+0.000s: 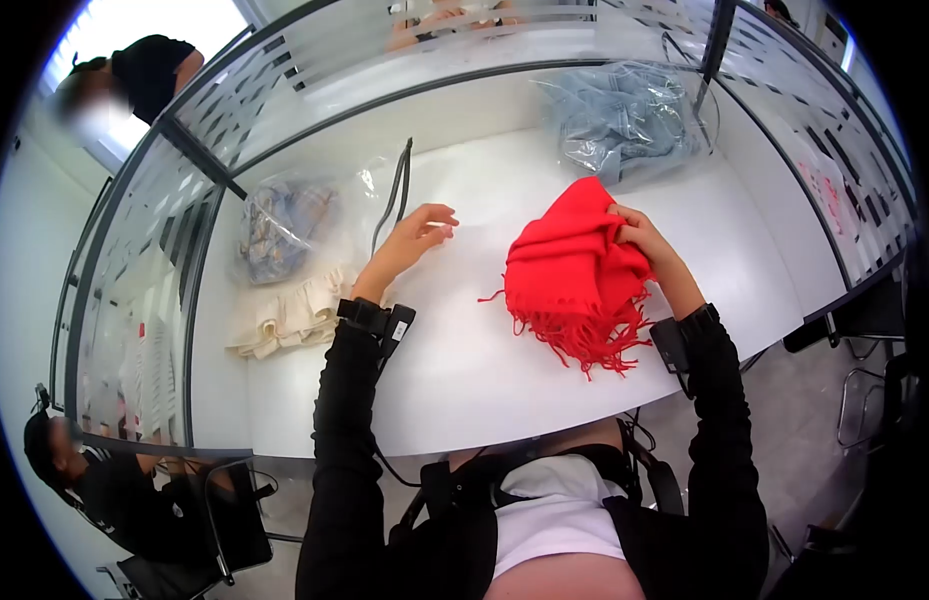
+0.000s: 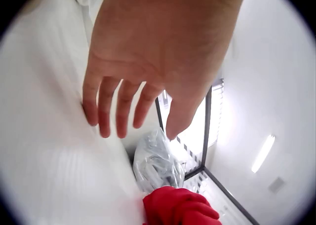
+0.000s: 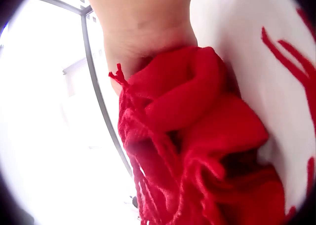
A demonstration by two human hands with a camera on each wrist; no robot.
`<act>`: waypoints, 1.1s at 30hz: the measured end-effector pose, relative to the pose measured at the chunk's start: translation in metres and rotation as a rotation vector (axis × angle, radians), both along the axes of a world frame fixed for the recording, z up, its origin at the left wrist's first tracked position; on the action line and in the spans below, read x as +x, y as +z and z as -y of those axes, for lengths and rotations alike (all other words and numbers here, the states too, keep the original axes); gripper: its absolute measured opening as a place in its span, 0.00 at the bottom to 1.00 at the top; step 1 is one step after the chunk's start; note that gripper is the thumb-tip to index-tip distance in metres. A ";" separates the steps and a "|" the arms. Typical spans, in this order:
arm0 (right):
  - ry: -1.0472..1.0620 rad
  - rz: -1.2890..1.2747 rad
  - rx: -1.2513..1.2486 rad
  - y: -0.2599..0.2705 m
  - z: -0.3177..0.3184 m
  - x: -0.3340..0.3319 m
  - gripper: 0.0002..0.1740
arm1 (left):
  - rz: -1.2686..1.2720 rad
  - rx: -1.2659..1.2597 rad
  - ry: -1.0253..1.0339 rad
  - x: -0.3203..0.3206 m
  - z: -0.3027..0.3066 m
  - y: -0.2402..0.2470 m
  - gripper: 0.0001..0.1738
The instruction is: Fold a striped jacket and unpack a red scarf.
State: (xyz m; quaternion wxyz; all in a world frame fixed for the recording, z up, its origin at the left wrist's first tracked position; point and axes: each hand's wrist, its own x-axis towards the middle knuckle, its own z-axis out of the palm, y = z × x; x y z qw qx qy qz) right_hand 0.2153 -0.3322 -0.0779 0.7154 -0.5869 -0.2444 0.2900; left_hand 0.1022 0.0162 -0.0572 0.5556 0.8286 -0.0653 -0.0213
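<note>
A red fringed scarf (image 1: 574, 265) lies bunched on the right half of the white table, its tassels toward the front edge. My right hand (image 1: 639, 235) grips the scarf's right side, the fingers tucked into the folds. In the right wrist view the red cloth (image 3: 182, 111) covers most of those fingers. My left hand (image 1: 414, 245) hovers over the table left of the scarf, holding nothing. The left wrist view shows its palm (image 2: 153, 42) with fingers spread and loosely bent, and the scarf (image 2: 180, 207) beyond.
Folded blue denim in a clear plastic bag (image 1: 624, 120) lies at the back right. Another bagged garment (image 1: 284, 225) sits at the left, with cream ruffled fabric (image 1: 299, 315) in front. A dark cord (image 1: 399, 190) crosses the back. Low partitions (image 1: 484, 75) surround the table (image 1: 454, 390); people are beyond.
</note>
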 end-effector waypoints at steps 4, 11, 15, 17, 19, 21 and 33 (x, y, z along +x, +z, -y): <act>-0.197 -0.286 0.269 0.005 -0.033 -0.021 0.09 | -0.154 0.008 -0.146 -0.006 0.016 0.006 0.24; 0.030 0.155 0.131 -0.001 -0.069 -0.052 0.37 | 0.012 0.168 -0.107 -0.016 0.053 0.007 0.42; -0.008 0.543 -0.114 0.010 -0.060 -0.059 0.48 | 0.011 0.067 0.154 -0.005 0.056 -0.006 0.23; 0.008 0.513 -0.159 0.007 -0.053 -0.047 0.42 | -0.076 -0.162 0.103 -0.009 0.057 0.001 0.21; 0.059 0.117 0.110 0.005 -0.035 -0.030 0.35 | -0.117 -0.363 0.096 -0.016 0.061 0.021 0.10; -0.003 -0.164 0.336 0.020 -0.021 -0.030 0.27 | 0.033 -0.678 0.083 -0.026 0.056 0.039 0.08; -0.214 0.074 0.067 0.003 -0.009 -0.001 0.13 | 0.013 -0.084 0.208 -0.025 0.048 0.046 0.22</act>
